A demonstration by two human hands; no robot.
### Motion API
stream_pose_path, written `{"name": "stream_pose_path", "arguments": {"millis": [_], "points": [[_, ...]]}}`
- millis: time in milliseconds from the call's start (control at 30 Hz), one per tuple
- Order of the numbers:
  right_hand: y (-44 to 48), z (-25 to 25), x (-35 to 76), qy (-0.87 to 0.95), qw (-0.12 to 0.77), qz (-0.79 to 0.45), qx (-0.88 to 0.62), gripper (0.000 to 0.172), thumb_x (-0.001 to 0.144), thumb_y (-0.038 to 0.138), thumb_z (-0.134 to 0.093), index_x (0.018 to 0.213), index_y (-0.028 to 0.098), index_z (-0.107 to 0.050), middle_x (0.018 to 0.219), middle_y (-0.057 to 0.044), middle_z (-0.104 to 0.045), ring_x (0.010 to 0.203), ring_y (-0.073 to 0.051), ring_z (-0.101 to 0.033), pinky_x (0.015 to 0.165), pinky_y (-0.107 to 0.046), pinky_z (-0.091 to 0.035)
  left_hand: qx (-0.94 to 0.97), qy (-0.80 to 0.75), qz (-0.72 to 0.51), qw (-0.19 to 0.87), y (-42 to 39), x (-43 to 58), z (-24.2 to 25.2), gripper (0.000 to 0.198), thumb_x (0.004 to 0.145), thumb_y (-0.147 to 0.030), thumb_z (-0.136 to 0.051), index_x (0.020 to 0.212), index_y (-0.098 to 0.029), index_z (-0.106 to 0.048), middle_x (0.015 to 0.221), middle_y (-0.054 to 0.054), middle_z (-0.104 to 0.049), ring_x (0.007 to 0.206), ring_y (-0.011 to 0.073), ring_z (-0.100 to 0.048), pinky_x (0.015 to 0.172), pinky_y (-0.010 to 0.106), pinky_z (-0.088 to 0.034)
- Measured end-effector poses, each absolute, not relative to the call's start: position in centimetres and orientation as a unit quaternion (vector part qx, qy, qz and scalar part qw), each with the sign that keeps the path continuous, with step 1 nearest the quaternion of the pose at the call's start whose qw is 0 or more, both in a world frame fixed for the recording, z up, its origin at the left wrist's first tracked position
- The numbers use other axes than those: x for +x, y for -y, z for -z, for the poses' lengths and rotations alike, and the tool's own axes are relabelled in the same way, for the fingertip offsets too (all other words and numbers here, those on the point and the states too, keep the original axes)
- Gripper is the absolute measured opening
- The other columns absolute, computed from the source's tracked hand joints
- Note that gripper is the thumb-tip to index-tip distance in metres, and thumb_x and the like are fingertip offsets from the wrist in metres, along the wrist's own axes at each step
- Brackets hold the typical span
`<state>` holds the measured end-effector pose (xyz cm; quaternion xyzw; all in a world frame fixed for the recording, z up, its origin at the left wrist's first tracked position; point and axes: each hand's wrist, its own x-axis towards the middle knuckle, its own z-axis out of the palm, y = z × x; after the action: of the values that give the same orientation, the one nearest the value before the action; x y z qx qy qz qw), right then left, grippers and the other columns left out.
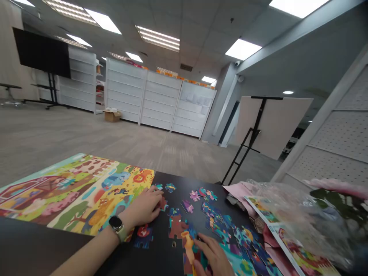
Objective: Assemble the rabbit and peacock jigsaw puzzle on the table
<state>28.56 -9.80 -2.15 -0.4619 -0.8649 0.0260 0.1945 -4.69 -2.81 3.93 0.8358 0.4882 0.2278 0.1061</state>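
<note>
Hands among jigsaw pieces on a black desk (28, 241)

Right of the printed puzzle board (74, 195), the left hand (145, 207) rests half-curled at its edge among loose jigsaw pieces (187, 206); further right, the right hand (212, 255) curves beside a long yellow jigsaw piece (187, 245), lying to its left; neither grip can be told.

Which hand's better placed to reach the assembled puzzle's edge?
Left, likely: the left hand rests right at the assembled jigsaw puzzle's edge, while the right hand sits farther off, beside an orange piece.
</note>
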Motion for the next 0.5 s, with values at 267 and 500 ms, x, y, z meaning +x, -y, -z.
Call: {"name": "stream_pose_path", "arguments": {"millis": [267,500], "points": [[11.0,0.6,27.4,0.849,0.208,-0.030,-0.484,0.038,0.092,0.038,-0.061,0.127,0.026,-0.070,0.133,-0.013,-0.068,0.122,-0.032,-0.065,0.100,-0.042,-0.057,0.814,-0.497,-0.246,0.172,5.1,-5.9,-3.6,0.018,0.082,-0.016,-0.062,0.098,-0.023,-0.063,0.102,0.005,-0.064,0.101,0.0264,-0.057,0.089,0.036,-0.044],[10.6,0.6,27.7,0.852,0.231,-0.019,-0.470,0.035,0.090,0.035,-0.065,0.121,0.024,-0.074,0.126,-0.015,-0.072,0.116,-0.031,-0.069,0.097,-0.039,-0.059,0.774,-0.495,-0.307,0.248,5.9,-5.6,-4.8,0.033,0.083,-0.012,-0.057,0.114,-0.023,-0.061,0.109,0.004,-0.066,0.099,0.0212,-0.063,0.088,0.032,-0.048]]}}
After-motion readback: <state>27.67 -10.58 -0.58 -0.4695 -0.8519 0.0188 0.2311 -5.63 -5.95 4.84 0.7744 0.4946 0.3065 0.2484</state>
